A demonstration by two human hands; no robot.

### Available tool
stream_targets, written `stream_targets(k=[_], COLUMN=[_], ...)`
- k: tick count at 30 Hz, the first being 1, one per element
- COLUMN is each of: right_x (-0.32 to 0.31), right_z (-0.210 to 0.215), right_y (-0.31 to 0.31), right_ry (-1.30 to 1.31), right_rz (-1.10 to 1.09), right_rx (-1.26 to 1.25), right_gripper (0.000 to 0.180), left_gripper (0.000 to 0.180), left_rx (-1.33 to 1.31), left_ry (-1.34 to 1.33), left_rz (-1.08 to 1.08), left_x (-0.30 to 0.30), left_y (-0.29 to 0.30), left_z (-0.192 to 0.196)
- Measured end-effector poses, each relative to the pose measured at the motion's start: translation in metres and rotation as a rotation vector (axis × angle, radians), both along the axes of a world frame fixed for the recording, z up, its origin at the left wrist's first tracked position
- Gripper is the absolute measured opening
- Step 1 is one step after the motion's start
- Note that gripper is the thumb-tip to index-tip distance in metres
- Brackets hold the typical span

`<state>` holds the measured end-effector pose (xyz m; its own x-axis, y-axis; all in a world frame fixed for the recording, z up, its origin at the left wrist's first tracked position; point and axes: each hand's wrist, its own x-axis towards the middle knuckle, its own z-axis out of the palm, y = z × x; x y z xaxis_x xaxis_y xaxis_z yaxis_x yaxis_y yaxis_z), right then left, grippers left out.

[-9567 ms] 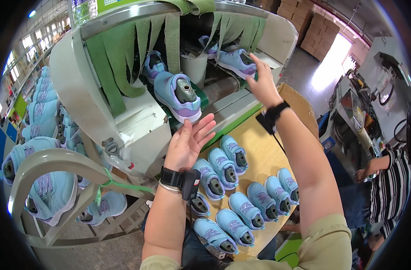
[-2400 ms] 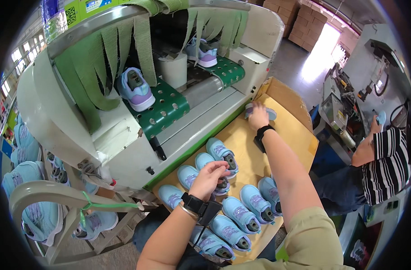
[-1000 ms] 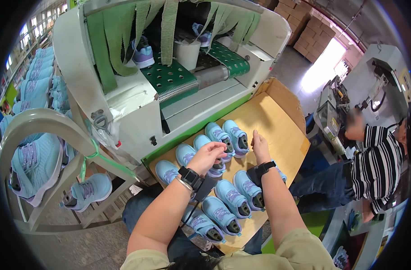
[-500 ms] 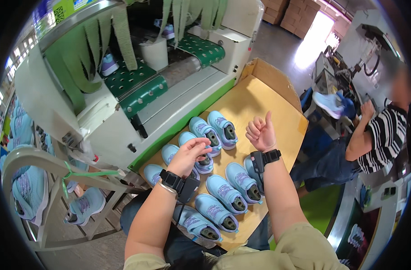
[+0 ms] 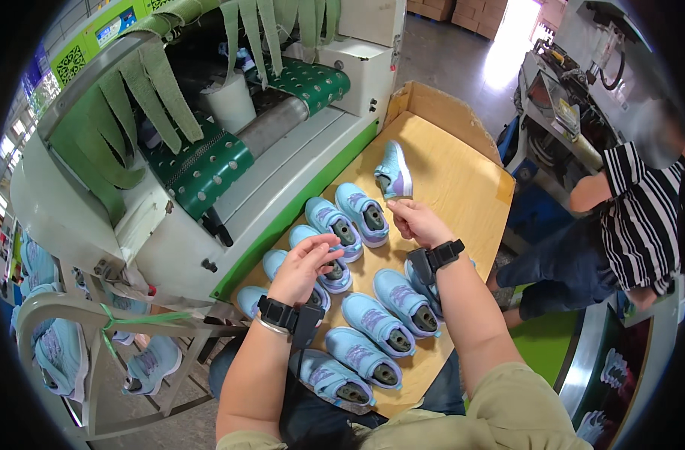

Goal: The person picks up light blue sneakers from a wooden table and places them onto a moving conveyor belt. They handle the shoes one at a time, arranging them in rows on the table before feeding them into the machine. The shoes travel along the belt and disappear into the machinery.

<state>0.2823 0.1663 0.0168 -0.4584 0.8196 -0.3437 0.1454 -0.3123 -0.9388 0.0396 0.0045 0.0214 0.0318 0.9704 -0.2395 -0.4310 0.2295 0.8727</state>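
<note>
Right hand (image 5: 417, 221) pinches a small blue-and-lilac sneaker (image 5: 393, 171) by its heel, held up over the cardboard tray (image 5: 462, 172), wrist bent back. Best set it sole-down beside the sneaker row (image 5: 357, 217), toes aligned. Left hand (image 5: 308, 262), fingers loosely spread, rests on a row sneaker (image 5: 335, 274).

R hand (image 5: 416, 222) pinches a blue shoe (image 5: 393, 172) just above its fingers; L hand (image 5: 306, 264) rests on shoe rows (image 5: 372, 324) w/ fingers spread.
</note>
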Motion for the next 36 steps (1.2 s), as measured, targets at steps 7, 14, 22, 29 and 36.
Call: stream_targets(k=[7, 14, 22, 29, 36], right_x=[0.019, 0.026, 0.002, -0.044, -0.056], right_z=[-0.006, -0.008, 0.022, 0.070, 0.071], right_y=[0.018, 0.021, 0.002, -0.019, -0.021], right_ry=[0.749, 0.930, 0.987, 1.037, 1.056], right_rz=[-0.145, -0.188, -0.139, 0.031, 0.055], right_rx=[-0.252, -0.271, -0.225, -0.175, -0.201], right_gripper=[0.055, 0.062, 0.063, 0.063, 0.067], left_gripper=[0.025, 0.025, 0.037, 0.046, 0.045], left_rx=[-0.005, 0.000, 0.216, 0.092, 0.068], left_ry=[0.002, 0.027, 0.260, -0.122, -0.186], left_rz=[0.015, 0.015, -0.106, -0.265, -0.218], left_x=[0.000, 0.000, 0.067, 0.098, 0.091], left_y=[0.001, 0.001, -0.019, -0.017, -0.019], left_z=[-0.002, -0.001, 0.006, 0.005, 0.019])
